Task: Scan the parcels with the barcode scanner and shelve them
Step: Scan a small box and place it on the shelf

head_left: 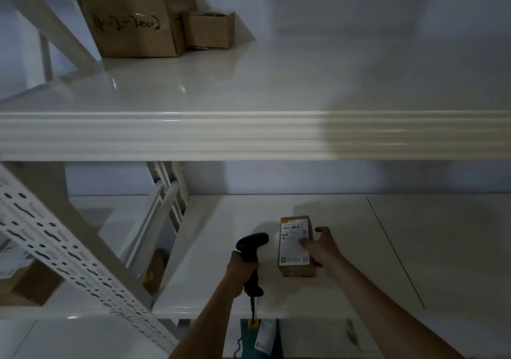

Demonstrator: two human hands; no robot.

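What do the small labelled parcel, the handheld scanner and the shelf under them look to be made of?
The small brown parcel looks like matte corrugated cardboard with a white printed paper label. The black handheld barcode scanner seems moulded plastic with a dull sheen. The white lower shelf appears to be glossy painted metal, judging by its soft reflections, though laminate is possible.

The lower shelf (414,248) lies bare right of the parcel (296,248). Boxes (143,18) crowd the upper shelf's (304,82) back left corner.

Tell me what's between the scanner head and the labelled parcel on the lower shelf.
Nothing: in the head view only bare white shelf separates the barcode scanner from the parcel.
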